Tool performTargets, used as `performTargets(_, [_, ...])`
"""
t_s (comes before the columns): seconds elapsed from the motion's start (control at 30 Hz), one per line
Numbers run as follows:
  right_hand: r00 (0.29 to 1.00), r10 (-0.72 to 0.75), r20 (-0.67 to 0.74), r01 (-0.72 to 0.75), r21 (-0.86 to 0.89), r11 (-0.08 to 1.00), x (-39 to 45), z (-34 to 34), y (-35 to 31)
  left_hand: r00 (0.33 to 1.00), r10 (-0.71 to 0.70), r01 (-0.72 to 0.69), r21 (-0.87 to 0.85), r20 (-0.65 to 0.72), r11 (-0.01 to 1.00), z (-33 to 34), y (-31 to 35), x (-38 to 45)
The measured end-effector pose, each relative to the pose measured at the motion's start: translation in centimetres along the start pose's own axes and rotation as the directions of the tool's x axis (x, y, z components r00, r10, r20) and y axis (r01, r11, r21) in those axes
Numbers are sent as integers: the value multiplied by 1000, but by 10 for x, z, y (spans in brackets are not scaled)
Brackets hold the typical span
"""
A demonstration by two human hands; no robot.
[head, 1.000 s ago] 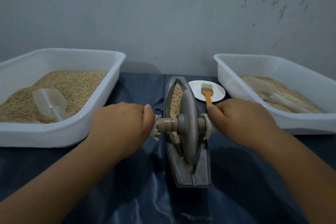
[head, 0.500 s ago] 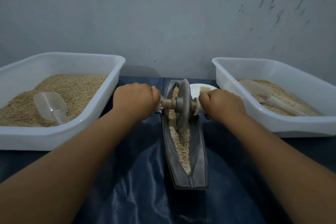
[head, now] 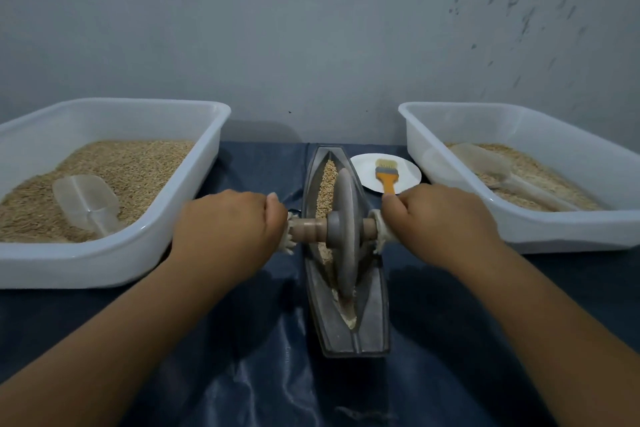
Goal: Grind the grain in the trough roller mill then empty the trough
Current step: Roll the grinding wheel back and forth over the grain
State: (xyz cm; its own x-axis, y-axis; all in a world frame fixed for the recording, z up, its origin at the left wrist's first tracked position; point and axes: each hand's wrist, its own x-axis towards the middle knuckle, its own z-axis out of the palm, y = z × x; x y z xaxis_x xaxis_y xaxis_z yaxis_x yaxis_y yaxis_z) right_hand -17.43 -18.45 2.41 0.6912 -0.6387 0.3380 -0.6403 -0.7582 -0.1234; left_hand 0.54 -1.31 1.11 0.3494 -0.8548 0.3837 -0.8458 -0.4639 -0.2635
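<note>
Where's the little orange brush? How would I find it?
Start at the grey trough in the middle; just beyond it to the right is a small white plate. The brush lies on it, the only orange-handled thing here.

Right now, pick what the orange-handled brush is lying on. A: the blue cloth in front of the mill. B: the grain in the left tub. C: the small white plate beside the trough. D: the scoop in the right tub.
C: the brush lies on the small white plate, which sits just right of the trough's far end, between it and the right tub.
</note>
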Motion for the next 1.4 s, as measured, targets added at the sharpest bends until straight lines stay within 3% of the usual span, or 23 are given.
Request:
performTargets(0.13, [994,75,-82,-74,19,997,36,29,8,992,112,-124,295,55,948,15,-2,41])
performTargets(0.33, [992,111,-63,-105,85,991,52,38,12,989,121,-141,291,84,946,16,-8,70])
performTargets(0.57, [999,-23,42,23,10,1000,2,1,7,974,162,-188,171,158,967,0,-6,6])
performTargets(0.67, [998,-66,-16,65,-28,998,-20,-18,2,989,85,-89,28,121,996,-12,-4,-18])
performTargets(0.77, [998,-62,-30,61,-47,997,-17,-16,-1,991,-92,101,-90,97,991,-8,-2,-15])
performTargets(0.8, [998,-50,-43,48,-48,998,-11,-10,-2,989,-108,116,-91,97,989,-5,-2,-10])
performTargets(0.93, [989,-1,-147,-8,-61,998,25,19,0,994,72,-92,256,88,962,20,-5,23])
performTargets(1.07, [983,21,-181,-23,-12,1000,59,32,4,992,-11,-16,212,124,977,24,-11,59])
performTargets(1.2, [981,-13,-194,6,-35,999,56,31,3,989,-4,-26,199,145,980,25,-10,53])
performTargets(1.3, [995,-19,-98,16,-30,999,32,19,1,986,46,-83,232,160,969,17,-6,27])
performTargets(1.4, [999,-47,-24,46,-38,998,0,0,1,980,98,-118,112,171,987,-1,-10,-1])
